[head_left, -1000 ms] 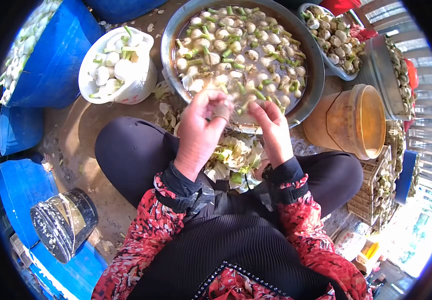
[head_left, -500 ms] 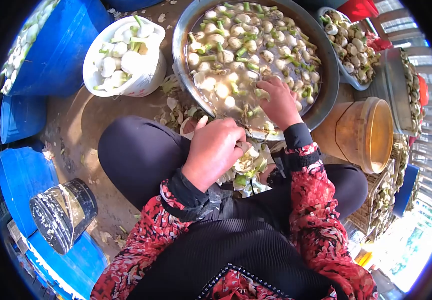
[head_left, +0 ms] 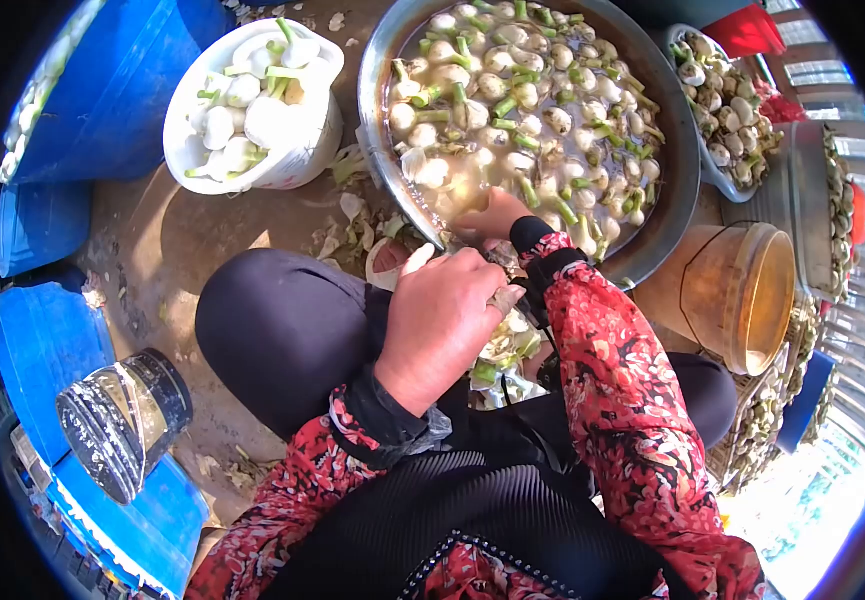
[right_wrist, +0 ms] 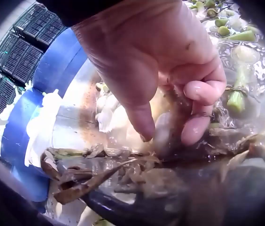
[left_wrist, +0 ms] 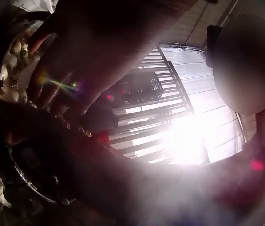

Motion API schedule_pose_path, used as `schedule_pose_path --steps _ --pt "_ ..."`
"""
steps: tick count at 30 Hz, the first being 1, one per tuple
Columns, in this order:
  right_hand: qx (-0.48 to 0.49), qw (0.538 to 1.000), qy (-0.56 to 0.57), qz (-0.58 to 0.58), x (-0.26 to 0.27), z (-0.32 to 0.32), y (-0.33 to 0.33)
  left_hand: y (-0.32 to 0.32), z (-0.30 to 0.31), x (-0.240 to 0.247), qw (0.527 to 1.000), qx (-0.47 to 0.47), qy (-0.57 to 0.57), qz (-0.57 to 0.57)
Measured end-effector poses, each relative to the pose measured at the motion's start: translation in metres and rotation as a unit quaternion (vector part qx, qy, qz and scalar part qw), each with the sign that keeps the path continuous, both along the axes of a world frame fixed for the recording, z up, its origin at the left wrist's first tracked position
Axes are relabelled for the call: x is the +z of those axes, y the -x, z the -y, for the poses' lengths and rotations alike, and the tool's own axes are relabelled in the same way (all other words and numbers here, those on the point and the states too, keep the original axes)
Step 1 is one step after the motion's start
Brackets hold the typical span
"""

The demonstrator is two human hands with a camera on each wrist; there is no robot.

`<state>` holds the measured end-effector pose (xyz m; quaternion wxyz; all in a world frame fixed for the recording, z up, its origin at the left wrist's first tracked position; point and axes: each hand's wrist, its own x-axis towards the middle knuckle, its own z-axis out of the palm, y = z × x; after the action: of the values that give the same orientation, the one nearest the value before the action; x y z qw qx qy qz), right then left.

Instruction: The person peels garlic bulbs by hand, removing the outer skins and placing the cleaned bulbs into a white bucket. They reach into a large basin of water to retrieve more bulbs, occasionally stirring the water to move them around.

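In the head view my left hand (head_left: 444, 318) is over my lap, back upward, with its fingers bent under and a tan wrap (head_left: 504, 299) round one finger. The left wrist view is dark there, and I cannot tell whether that hand holds anything. My right hand (right_wrist: 170, 61) reaches into the near side of the wide metal basin (head_left: 680, 190), loosely bent fingers at the water among brown peelings (right_wrist: 90, 181). Its thumb and fingers stand apart around a gap. White bulbs with short green stems, like fresh garlic (head_left: 557, 120), float in the cloudy water.
A white tub (head_left: 327, 145) of cleaned bulbs stands left of the basin. Blue tubs (head_left: 142, 90) line the left, near a black bucket (head_left: 122, 425). At the right are a yellowish bucket (head_left: 717, 290) and a basin of unpeeled bulbs (head_left: 727, 115). Peelings (head_left: 507, 350) lie between my legs.
My hands have parted from being together over the basin's near rim. The left has come down over the lap; the right went out over the water, then back left into its near side.
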<state>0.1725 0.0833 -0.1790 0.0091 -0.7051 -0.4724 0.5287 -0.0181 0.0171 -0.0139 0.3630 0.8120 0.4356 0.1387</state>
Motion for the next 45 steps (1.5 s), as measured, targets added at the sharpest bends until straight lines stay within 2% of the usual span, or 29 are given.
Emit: schedule_pose_path --steps 1,3,5,7,9,11,12,14,17,18,21,23,24,26,28,30,31,34,37,38,40,41,42,43,45 --pt "-0.024 0.999 0.013 -0.024 0.006 0.0 0.001 -0.001 0.001 -0.001 1.0 0.001 -0.001 0.0" --pt "-0.036 0.999 -0.006 -0.016 0.008 0.001 0.005 -0.003 0.001 -0.005 0.996 0.011 -0.033 0.081" --pt "-0.047 0.999 -0.024 -0.009 0.011 0.006 0.007 -0.002 0.001 -0.003 0.995 0.03 -0.028 0.094" --pt "-0.119 0.97 -0.111 -0.18 0.025 0.018 0.0 0.0 0.0 0.0 0.993 0.053 -0.02 0.107" --pt "-0.155 0.925 -0.148 -0.313 0.052 0.029 -0.01 0.003 -0.004 0.004 0.984 0.09 -0.036 0.151" --pt "-0.245 0.877 -0.165 -0.38 0.118 0.054 -0.005 0.002 -0.006 0.005 0.974 0.12 -0.033 0.189" --pt "-0.25 0.857 -0.172 -0.417 0.14 0.063 0.0 0.002 -0.007 0.006 0.97 0.131 -0.033 0.204" --pt "-0.264 0.857 -0.205 -0.393 0.153 0.085 0.003 0.003 -0.007 0.008 0.965 0.139 -0.033 0.219" --pt "-0.266 0.857 -0.229 -0.378 0.169 0.108 0.011 0.002 -0.007 0.007 0.967 0.125 -0.102 0.199" --pt "-0.266 0.86 -0.235 -0.367 0.171 0.113 0.013 0.001 -0.005 0.007 0.968 0.118 -0.077 0.208" --pt "-0.3 0.86 -0.239 -0.337 0.168 0.127 0.014 0.003 -0.004 0.006 0.976 0.093 -0.099 0.168" --pt "-0.238 0.887 -0.292 -0.268 0.173 0.131 0.014 0.001 0.0 0.011 0.98 0.082 -0.115 0.14" --pt "-0.239 0.886 -0.294 -0.268 0.174 0.133 0.014 0.0 0.001 0.014 0.983 0.072 -0.13 0.112" --pt "-0.154 0.903 -0.374 -0.144 0.174 0.137 0.014 -0.001 0.002 0.015 0.983 0.065 -0.137 0.102" --pt "-0.185 0.895 -0.368 -0.173 0.175 0.141 0.016 -0.002 0.002 0.015 0.984 0.058 -0.145 0.09" --pt "-0.268 0.866 -0.347 -0.239 0.175 0.144 0.02 -0.002 0.003 0.012 0.984 0.066 -0.09 0.137" --pt "-0.272 0.865 -0.348 -0.237 0.175 0.145 0.021 -0.003 0.003 0.009 0.984 0.062 -0.089 0.139" --pt "-0.189 0.896 -0.386 -0.11 0.183 0.146 0.023 -0.001 0.005 0.006 0.982 0.045 -0.106 0.148" --pt "-0.154 0.905 -0.388 -0.082 0.187 0.146 0.024 -0.001 0.004 0.014 0.986 0.045 -0.094 0.133" --pt "-0.154 0.905 -0.388 -0.084 0.183 0.146 0.024 -0.001 0.004 0.016 0.987 0.054 -0.086 0.122" --pt "-0.265 0.865 -0.346 -0.248 0.173 0.148 0.025 -0.002 0.003 0.015 0.989 0.063 -0.078 0.11" --pt "-0.265 0.865 -0.346 -0.248 0.173 0.149 0.025 -0.003 0.004 0.012 0.983 0.085 -0.028 0.158" --pt "-0.3 0.847 -0.323 -0.298 0.172 0.15 0.024 -0.004 0.004 0.009 0.973 0.106 0.021 0.205" --pt "-0.333 0.824 -0.299 -0.346 0.174 0.15 0.024 -0.005 0.003 0.003 0.973 0.105 0.021 0.205" --pt "-0.354 0.813 -0.277 -0.37 0.176 0.15 0.028 -0.006 0.002 -0.007 0.91 0.127 0.224 0.324"
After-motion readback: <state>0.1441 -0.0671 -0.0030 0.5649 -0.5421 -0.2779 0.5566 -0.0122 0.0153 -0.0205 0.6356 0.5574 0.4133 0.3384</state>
